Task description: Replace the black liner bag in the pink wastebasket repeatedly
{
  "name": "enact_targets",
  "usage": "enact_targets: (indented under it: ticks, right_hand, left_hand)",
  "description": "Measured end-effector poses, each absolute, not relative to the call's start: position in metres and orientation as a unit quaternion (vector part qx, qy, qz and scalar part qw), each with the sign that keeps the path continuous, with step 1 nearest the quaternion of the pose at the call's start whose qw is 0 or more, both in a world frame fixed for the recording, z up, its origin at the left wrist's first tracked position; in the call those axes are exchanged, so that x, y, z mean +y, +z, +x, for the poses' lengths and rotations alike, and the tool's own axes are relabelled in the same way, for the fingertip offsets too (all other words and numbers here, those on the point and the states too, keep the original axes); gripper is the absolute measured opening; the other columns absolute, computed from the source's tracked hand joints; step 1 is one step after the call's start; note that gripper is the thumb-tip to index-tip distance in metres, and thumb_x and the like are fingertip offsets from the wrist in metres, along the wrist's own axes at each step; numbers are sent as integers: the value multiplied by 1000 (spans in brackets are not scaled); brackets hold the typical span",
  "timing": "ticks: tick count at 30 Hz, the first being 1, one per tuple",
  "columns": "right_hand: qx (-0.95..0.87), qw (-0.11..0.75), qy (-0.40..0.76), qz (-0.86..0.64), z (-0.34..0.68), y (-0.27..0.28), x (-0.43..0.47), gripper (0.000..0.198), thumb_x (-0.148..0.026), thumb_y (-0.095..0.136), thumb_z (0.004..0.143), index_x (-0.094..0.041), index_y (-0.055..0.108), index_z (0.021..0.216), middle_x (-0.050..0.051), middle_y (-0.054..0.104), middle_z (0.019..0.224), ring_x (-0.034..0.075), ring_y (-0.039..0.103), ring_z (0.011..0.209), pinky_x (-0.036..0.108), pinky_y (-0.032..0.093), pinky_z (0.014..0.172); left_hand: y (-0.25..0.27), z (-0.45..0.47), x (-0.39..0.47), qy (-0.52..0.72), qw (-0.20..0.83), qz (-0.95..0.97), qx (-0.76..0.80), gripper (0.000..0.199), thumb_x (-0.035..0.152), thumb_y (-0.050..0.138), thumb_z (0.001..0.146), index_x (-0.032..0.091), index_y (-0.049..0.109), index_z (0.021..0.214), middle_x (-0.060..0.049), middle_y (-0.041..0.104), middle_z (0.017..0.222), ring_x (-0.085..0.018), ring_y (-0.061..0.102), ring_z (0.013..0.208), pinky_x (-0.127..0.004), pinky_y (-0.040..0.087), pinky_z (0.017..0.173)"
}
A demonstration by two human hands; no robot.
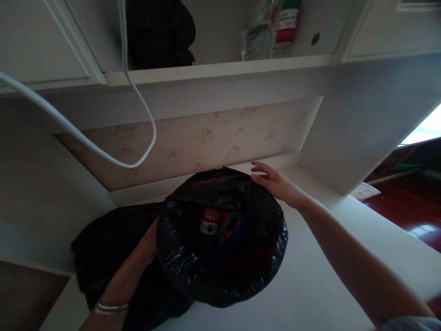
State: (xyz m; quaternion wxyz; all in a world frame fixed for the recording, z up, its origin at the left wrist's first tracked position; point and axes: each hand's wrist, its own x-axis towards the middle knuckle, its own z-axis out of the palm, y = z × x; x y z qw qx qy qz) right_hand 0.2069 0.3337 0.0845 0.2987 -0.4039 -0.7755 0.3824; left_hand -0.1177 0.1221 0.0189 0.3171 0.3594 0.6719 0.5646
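A round bin (177, 264) covered in shiny black plastic is between the fingers of both hands. The left hand (153, 235) is at its left side, and its fingers are hidden, so I cannot tell how they are. The right hand (270, 180) is at the top right of the rim, with its fingers a bit apart. Down inside, lower than the right fingers, are a red and white thing (209, 220), round like a can, and something blue (236, 228) beside it. A big black bag (106, 230) lies left of the left fingers. The white tabletop (306, 276) is below the right fingers. Flowery wallpaper (206, 138) is above them, and higher up a shelf (220, 71) has a black bundle (156, 32) and clear bottles (260, 37)
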Motion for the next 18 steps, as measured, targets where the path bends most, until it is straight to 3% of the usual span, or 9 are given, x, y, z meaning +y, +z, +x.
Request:
enact_targets:
  ticks: [2,4,8,11,14,18]
  right_hand:
    - [-771,307,407,-381,208,85,333,68,-51,55,98,-25,42,159,13,55,156,26,65,129,40,59,100]
    - [-791,286,404,-359,207,88,334,73,-55,65,92,-28,48,157,11,58,154,30,64,131,46,55,107]
    - [-836,229,357,-349,199,96,344,38,-46,72,88,-30,80,122,3,81,113,33,74,105,48,56,100]
    - [-826,247,364,-353,193,97,354,29,-44,65,93,-23,84,98,4,81,92,29,73,88,40,58,85]
    - [-807,271,374,-367,190,92,360,33,-45,64,92,-17,78,82,7,76,78,26,70,79,36,57,75]
    - [-780,261,441,-359,180,78,363,42,-51,54,97,-16,75,89,9,78,83,24,72,74,35,60,68]
  left_hand:
    - [41,-129,121,569,300,358,676,54,36,88,64,20,73,113,-9,78,110,-36,70,114,-52,54,104]
    - [64,-140,122,592,266,355,673,58,32,85,62,20,69,117,-8,76,114,-35,68,119,-51,52,107]
    - [102,-137,138,541,209,485,654,59,43,81,74,24,69,128,-10,65,143,-33,57,138,-47,44,116]
    - [111,-122,162,421,207,599,649,70,47,83,74,25,67,139,-9,55,158,-35,54,142,-49,37,122]
    - [110,-115,186,390,238,621,637,64,47,85,71,26,74,130,-6,65,148,-34,55,142,-45,31,125]
    - [107,-122,204,407,251,579,660,34,47,75,78,26,84,103,-6,81,118,-36,69,123,-46,43,115]
